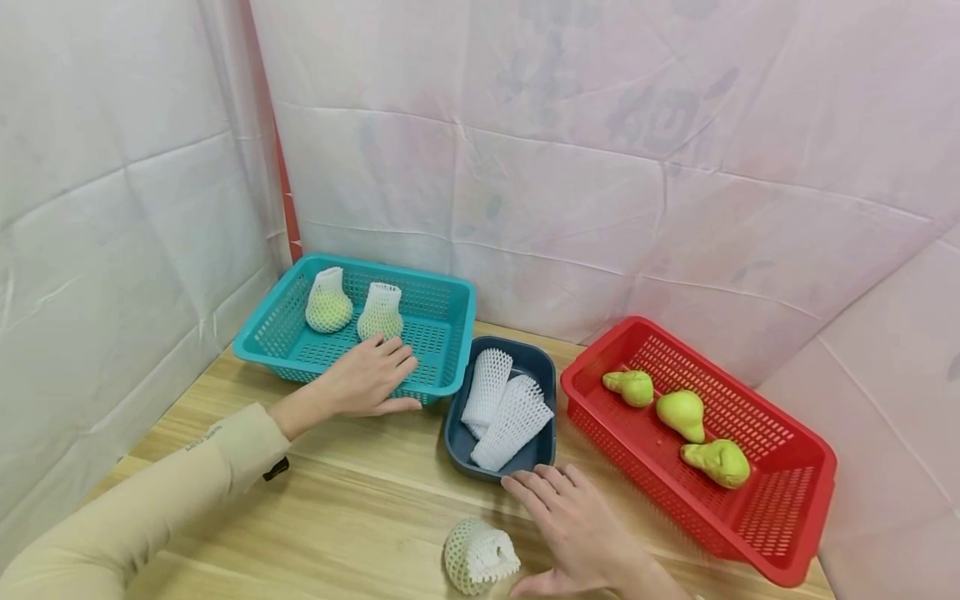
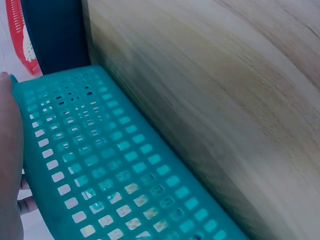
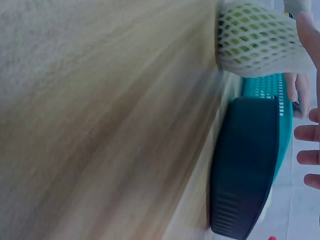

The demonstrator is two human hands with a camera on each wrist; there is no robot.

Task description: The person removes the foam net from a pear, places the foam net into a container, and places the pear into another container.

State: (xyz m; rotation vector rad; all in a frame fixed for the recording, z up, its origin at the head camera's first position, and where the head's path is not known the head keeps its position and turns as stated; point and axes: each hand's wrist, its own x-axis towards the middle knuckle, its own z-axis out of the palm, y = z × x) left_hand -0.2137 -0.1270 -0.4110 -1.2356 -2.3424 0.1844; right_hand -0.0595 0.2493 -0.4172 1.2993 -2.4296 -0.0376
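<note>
My left hand (image 1: 372, 375) reaches over the near rim of the teal basket (image 1: 450, 333), fingers loosely extended and holding nothing. Just beyond the fingertips stands a pear in a white foam net (image 1: 381, 312); another netted pear (image 1: 328, 302) sits to its left. Part of the left hand (image 2: 9, 165) shows at the edge of the left wrist view. On the table, my right hand (image 1: 573, 529) hovers with fingers spread beside a third netted pear (image 1: 467, 557), its net's open end facing the hand. In the right wrist view a gap separates this netted pear (image 3: 257, 40) from the fingers.
A dark blue tray (image 1: 459, 454) between the baskets holds white foam net sleeves (image 1: 513, 425). At the right, a red basket (image 1: 622, 458) holds three bare green pears (image 1: 681, 414). Cloth walls (image 1: 540, 208) enclose the wooden table (image 1: 337, 508).
</note>
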